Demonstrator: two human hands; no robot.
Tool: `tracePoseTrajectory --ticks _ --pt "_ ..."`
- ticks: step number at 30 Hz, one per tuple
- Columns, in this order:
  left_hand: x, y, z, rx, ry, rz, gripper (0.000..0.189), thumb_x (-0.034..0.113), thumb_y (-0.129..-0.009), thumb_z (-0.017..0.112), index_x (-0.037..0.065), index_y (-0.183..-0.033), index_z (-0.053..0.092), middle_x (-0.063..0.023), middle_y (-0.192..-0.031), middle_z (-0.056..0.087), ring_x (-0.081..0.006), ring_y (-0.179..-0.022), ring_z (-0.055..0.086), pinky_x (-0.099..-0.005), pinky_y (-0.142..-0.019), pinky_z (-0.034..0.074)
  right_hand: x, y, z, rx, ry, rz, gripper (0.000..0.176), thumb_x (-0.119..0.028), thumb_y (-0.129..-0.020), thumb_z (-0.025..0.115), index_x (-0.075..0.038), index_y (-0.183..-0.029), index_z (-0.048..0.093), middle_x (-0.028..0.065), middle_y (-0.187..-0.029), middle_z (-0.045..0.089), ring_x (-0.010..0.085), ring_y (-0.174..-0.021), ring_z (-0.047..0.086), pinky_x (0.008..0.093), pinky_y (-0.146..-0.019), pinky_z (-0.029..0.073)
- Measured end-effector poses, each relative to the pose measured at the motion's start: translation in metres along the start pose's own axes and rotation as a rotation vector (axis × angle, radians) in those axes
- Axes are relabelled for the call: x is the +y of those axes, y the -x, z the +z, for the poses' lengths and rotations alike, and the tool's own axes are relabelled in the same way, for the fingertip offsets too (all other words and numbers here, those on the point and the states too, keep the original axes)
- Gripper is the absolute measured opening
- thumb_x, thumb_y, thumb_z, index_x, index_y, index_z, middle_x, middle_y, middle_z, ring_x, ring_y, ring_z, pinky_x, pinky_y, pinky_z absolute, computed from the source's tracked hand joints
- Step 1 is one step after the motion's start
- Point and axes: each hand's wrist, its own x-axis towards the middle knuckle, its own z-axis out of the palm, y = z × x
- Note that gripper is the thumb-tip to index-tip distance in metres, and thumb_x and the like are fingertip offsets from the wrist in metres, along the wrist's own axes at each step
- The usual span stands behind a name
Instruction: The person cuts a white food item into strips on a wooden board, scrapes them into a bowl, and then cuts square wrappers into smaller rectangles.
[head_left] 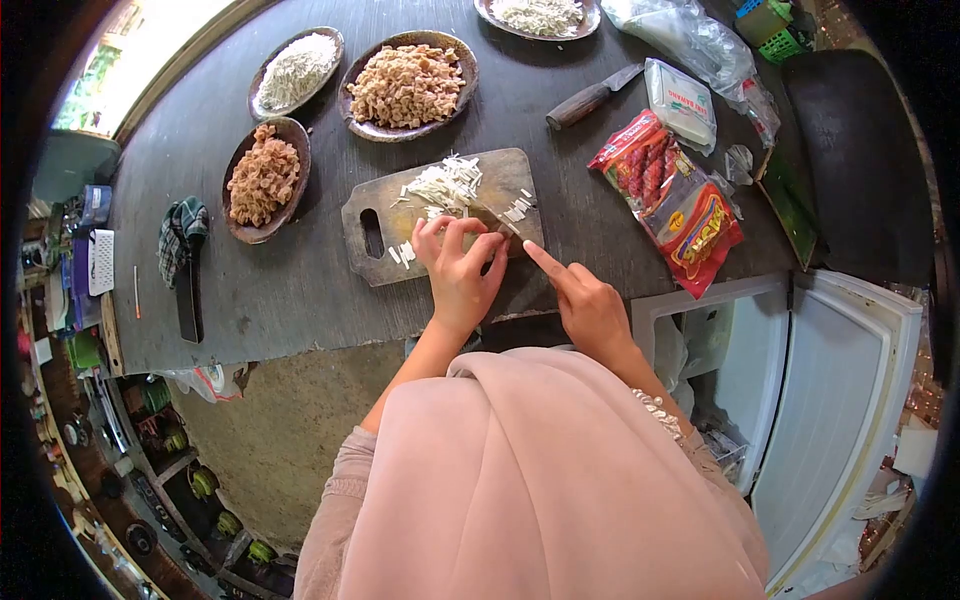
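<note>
The wooden cutting board [386,200] lies near the table's front edge. A heap of small white strips [448,184] is on it, with a few loose pieces at both sides. My left hand [462,268] rests on the board's front part with bent fingers close together; what is beneath the fingertips is hidden. My right hand [592,308] is at the board's right front corner, index finger stretched along a thin knife [500,220] and the other fingers curled. The knife's handle is hidden under this hand, and its blade slants over the board beside my left fingertips.
Behind the board are bowls of brown pieces [408,85], reddish-brown pieces [264,180] and white strips [298,72]. To the right lie a second knife [590,98], a white packet [682,104] and a red packet [672,200]. A cloth [182,235] lies left; an open fridge door [835,400] stands right.
</note>
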Motion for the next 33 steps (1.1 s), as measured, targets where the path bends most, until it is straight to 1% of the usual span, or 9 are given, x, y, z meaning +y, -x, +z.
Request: tracePoseTrajectory --ticks 4,8,10,11,13,19,26,29,33 --pt "0.001 0.0 -0.001 0.005 0.001 0.002 0.017 0.014 -0.075 0.082 0.016 -0.088 0.071 -0.0006 -0.105 0.06 -0.0308 -0.113 0.05 -0.0596 -0.106 0.03 0.0 0.009 -0.005 -0.036 0.004 0.018 0.072 -0.004 -0.093 0.058 -0.038 -0.153 0.041 0.0133 -0.076 0.053 0.037 -0.063 0.063 0.0487 -0.059 0.054" --pt "0.0 0.001 0.0 0.006 -0.004 0.004 0.017 0.014 -0.075 0.082 0.016 -0.088 0.071 -0.0003 -0.105 0.06 -0.0308 -0.113 0.05 -0.0596 -0.106 0.03 0.0 0.005 -0.002 -0.018 0.027 0.006 0.072 -0.003 -0.093 0.058 -0.038 -0.153 0.041 0.0137 -0.076 0.052 0.037 -0.062 0.063 0.0486 -0.058 0.053" --pt "0.0 0.001 0.0 -0.004 -0.009 0.002 0.017 0.014 -0.075 0.082 0.016 -0.088 0.071 0.0002 -0.105 0.06 -0.0306 -0.113 0.05 -0.0596 -0.106 0.03 -0.005 -0.001 -0.001 -0.024 0.007 0.045 0.067 0.0 -0.093 0.058 -0.034 -0.15 0.048 0.0143 -0.077 0.054 0.0358 -0.067 0.061 0.0487 -0.064 0.051" --pt "0.0 0.0 0.001 -0.004 -0.006 0.006 0.017 0.014 -0.075 0.082 0.016 -0.088 0.071 0.0002 -0.105 0.06 -0.0306 -0.113 0.05 -0.0596 -0.106 0.03 -0.003 -0.002 -0.001 -0.02 0.009 0.047 0.067 0.0 -0.093 0.058 -0.034 -0.15 0.048 0.0143 -0.077 0.054 0.0358 -0.067 0.061 0.0487 -0.064 0.051" --pt "0.0 0.001 0.0 -0.003 -0.015 0.003 0.018 0.014 -0.075 0.082 0.016 -0.088 0.071 0.0005 -0.105 0.061 -0.0304 -0.113 0.05 -0.0598 -0.106 0.03 0.0 -0.004 0.002 0.033 -0.023 -0.011 0.073 -0.003 -0.092 0.057 -0.039 -0.153 0.041 0.0134 -0.076 0.052 0.0369 -0.062 0.062 0.0489 -0.059 0.054" --pt "0.001 0.0 -0.001 0.001 -0.004 -0.004 0.018 0.013 -0.075 0.082 0.017 -0.089 0.071 0.0004 -0.104 0.061 -0.0304 -0.113 0.05 -0.0602 -0.107 0.029 0.001 0.008 -0.006 -0.038 0.02 0.013 0.075 -0.002 -0.091 0.058 -0.039 -0.154 0.04 0.0133 -0.077 0.053 0.0369 -0.064 0.064 0.0485 -0.06 0.054" --pt "0.0 0.001 0.0 -0.001 -0.014 0.001 0.017 0.013 -0.075 0.082 0.016 -0.089 0.071 0.0005 -0.103 0.061 -0.03 -0.113 0.05 -0.0605 -0.107 0.029 0.002 -0.007 0.002 0.011 0.015 -0.023 0.078 0.001 -0.088 0.057 -0.038 -0.154 0.04 0.0131 -0.078 0.053 0.036 -0.064 0.064 0.0479 -0.06 0.056" --pt "0.001 0.001 -0.002 -0.006 -0.011 -0.007 0.017 0.013 -0.075 0.082 0.016 -0.089 0.071 0.0005 -0.103 0.061 -0.0301 -0.113 0.05 -0.0602 -0.107 0.029 0.0 -0.001 -0.003 -0.014 0.018 -0.019 0.079 0.001 -0.088 0.057 -0.038 -0.154 0.04 0.0132 -0.078 0.053 0.036 -0.064 0.064 0.0479 -0.06 0.056" --pt "0.001 0.001 0.0 -0.01 -0.006 -0.01 0.02 0.01 -0.073 0.082 0.015 -0.089 0.072 0.0 -0.103 0.062 -0.0301 -0.116 0.049 -0.0584 -0.108 0.029 0.001 0.003 -0.004 -0.048 0.034 0.001 0.08 0.001 -0.087 0.058 -0.038 -0.154 0.04 0.0131 -0.078 0.053 0.0361 -0.064 0.065 0.0477 -0.06 0.056"
